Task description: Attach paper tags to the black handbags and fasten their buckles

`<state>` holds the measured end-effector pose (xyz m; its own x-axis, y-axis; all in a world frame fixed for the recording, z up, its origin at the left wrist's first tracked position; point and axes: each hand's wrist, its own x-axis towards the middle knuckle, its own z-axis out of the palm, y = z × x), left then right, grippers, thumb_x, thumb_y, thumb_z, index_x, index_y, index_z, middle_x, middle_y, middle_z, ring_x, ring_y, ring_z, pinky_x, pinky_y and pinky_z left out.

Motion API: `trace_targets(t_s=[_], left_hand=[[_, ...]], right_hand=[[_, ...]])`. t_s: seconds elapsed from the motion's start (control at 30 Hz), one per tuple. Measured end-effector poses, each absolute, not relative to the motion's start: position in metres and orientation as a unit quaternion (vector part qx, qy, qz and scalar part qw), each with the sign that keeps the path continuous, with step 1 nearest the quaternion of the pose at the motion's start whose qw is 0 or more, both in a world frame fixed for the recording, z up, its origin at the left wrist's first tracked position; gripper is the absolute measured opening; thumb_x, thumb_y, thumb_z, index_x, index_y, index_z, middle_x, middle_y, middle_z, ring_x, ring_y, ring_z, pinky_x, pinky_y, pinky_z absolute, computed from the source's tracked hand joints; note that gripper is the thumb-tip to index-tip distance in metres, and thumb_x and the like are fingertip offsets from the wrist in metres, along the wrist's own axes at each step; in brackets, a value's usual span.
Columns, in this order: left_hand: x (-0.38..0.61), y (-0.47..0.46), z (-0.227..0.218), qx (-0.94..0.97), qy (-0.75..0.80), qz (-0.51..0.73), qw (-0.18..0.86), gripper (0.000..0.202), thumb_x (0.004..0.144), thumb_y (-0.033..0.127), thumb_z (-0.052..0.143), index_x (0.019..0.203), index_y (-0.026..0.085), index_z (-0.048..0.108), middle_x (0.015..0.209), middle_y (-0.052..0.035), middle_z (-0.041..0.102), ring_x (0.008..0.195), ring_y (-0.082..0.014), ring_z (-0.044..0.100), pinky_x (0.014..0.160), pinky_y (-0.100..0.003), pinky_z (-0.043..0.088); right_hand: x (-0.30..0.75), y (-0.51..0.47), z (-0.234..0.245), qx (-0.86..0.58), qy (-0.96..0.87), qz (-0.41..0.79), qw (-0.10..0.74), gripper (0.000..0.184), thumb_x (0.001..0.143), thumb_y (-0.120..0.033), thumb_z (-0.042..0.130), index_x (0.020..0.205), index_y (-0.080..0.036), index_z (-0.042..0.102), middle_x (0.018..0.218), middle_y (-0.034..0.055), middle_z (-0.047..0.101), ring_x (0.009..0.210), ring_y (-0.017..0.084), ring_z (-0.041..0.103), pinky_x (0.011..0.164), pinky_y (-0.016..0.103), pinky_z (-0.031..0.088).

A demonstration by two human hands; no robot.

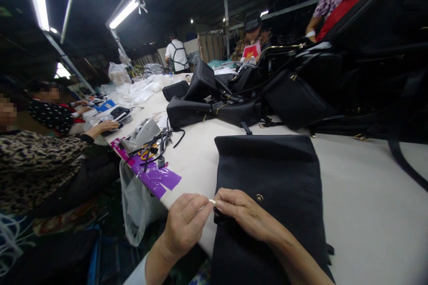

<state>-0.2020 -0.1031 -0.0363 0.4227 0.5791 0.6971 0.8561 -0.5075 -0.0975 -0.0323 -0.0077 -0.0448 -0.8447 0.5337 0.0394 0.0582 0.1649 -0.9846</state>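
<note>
A black bag (267, 164) with a flap lies at the table's front edge, a round gold-coloured snap (259, 197) showing on it. At the bag's left edge, a small gold-coloured metal piece (211, 202) sits between my fingertips. My left hand (187, 222) is closed, pinching it with thumb and forefinger from the left. My right hand (245, 213) rests over the bag, thumb and fingers pinched together at the other end of the same piece. A bit of dark material shows just below the right fingertips. The fingers hide most of the metal piece, so its exact kind is unclear.
Several black bags (214, 109) are heaped behind, with more piled at right. A grey tape dispenser (143, 133), orange-handled scissors (147, 153) and black straps lie at left. A plastic bag (133, 205) hangs off the purple-taped edge (160, 180). People work at left and behind.
</note>
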Motion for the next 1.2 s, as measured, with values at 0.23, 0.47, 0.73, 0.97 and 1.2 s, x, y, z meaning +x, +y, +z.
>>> trace_targets(t_s=[0.23, 0.47, 0.73, 0.97, 1.2], left_hand=[[-0.204, -0.099, -0.032, -0.836, -0.418, -0.247, 0.254, 0.019, 0.083, 0.002, 0.055, 0.096, 0.013, 0.062, 0.078, -0.0075, 0.071, 0.071, -0.0188, 0.065, 0.063, -0.032, 0.053], [-0.201, -0.093, -0.021, -0.818, -0.480, -0.262, 0.178, 0.018, 0.085, 0.005, 0.048, 0.081, 0.018, 0.060, 0.073, -0.0044, 0.066, 0.067, -0.0161, 0.061, 0.063, -0.029, 0.051], [-0.200, -0.103, -0.018, -0.806, -0.488, -0.332, 0.052, 0.027, 0.085, 0.006, 0.051, 0.108, 0.016, 0.058, 0.097, -0.0109, 0.067, 0.091, -0.0193, 0.064, 0.080, -0.030, 0.055], [-0.206, -0.104, -0.013, -0.738, -0.551, -0.389, 0.011, 0.015, 0.088, 0.011, 0.053, 0.076, 0.019, 0.055, 0.080, -0.0030, 0.063, 0.077, -0.0146, 0.062, 0.070, -0.024, 0.052], [-0.267, -0.143, 0.010, -0.686, -0.662, -0.297, 0.064, 0.024, 0.086, 0.020, 0.059, 0.110, 0.021, 0.061, 0.121, -0.0100, 0.063, 0.109, -0.0235, 0.062, 0.083, -0.031, 0.055]], right_hand=[[-0.035, -0.009, -0.047, -0.223, -0.736, 0.609, 0.195, 0.023, 0.084, -0.028, 0.048, 0.063, -0.020, 0.046, 0.065, -0.0017, 0.046, 0.064, 0.014, 0.042, 0.057, 0.025, 0.033], [-0.035, -0.011, -0.046, -0.232, -0.736, 0.606, 0.192, 0.024, 0.084, -0.031, 0.048, 0.063, -0.020, 0.045, 0.066, -0.0017, 0.046, 0.066, 0.015, 0.043, 0.060, 0.026, 0.034], [-0.034, -0.010, -0.046, -0.226, -0.731, 0.615, 0.193, 0.022, 0.084, -0.032, 0.048, 0.065, -0.020, 0.047, 0.065, -0.0017, 0.047, 0.065, 0.015, 0.043, 0.060, 0.026, 0.033], [-0.033, -0.011, -0.047, -0.219, -0.740, 0.606, 0.194, 0.022, 0.086, -0.031, 0.048, 0.067, -0.020, 0.049, 0.068, -0.0012, 0.048, 0.067, 0.015, 0.045, 0.061, 0.026, 0.035], [-0.034, -0.011, -0.046, -0.220, -0.742, 0.604, 0.193, 0.023, 0.087, -0.031, 0.048, 0.068, -0.019, 0.051, 0.070, -0.0013, 0.051, 0.067, 0.014, 0.047, 0.063, 0.026, 0.035]])
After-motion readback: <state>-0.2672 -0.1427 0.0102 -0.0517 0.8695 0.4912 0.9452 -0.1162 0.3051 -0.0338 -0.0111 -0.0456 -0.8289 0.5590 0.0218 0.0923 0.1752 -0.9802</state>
